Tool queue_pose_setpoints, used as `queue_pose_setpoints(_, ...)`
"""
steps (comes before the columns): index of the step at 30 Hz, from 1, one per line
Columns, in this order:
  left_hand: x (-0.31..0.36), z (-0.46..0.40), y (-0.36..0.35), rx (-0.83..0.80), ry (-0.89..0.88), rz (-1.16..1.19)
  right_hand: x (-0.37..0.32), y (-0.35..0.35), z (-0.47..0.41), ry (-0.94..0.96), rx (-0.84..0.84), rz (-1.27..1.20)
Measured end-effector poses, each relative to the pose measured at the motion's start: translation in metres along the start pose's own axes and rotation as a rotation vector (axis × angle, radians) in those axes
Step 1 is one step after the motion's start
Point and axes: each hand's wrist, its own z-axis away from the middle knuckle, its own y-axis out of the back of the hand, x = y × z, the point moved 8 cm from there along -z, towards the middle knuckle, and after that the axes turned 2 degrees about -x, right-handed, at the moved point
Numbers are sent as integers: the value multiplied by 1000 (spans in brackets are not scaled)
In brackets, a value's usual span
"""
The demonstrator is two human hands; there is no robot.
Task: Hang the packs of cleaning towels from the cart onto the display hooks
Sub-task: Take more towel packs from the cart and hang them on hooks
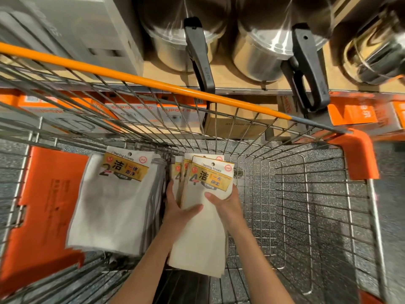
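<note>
Inside the cart (pixel 306 194), both hands (pixel 203 207) grip cream towel packs (pixel 203 227) beside a white stack (pixel 114 205).

Inside the wire cart (pixel 306 194), two lots of cleaning towels: a stack of cream-coloured packs (pixel 201 227) near the cart's middle — each topped with a yellow header card printed "Cleaning towels" and a large 4 — gripped from both sides by two hands. Just left of that stack, a second stack of white packs (pixel 114 205) marked 2 lies flat — tilted slightly, card end towards the cart's far wall.
</note>
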Motion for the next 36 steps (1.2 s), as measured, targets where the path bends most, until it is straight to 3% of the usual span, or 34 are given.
queue_pose_setpoints(5, 15, 13, -13, -52, -124, -26, 2, 1, 2, 32, 31, 48)
queue_pose_setpoints(11, 8, 10, -9, -42, -38, 30, 0, 5, 0, 22, 24, 111)
queue_pose_setpoints(20, 16, 26, -13, -17, -148, 116, -9, -3, 6, 51, -6, 174)
queue_pose_setpoints(36, 12, 25, -3, 67, -114, 104, -12, -7, 13, 59, 50, 174)
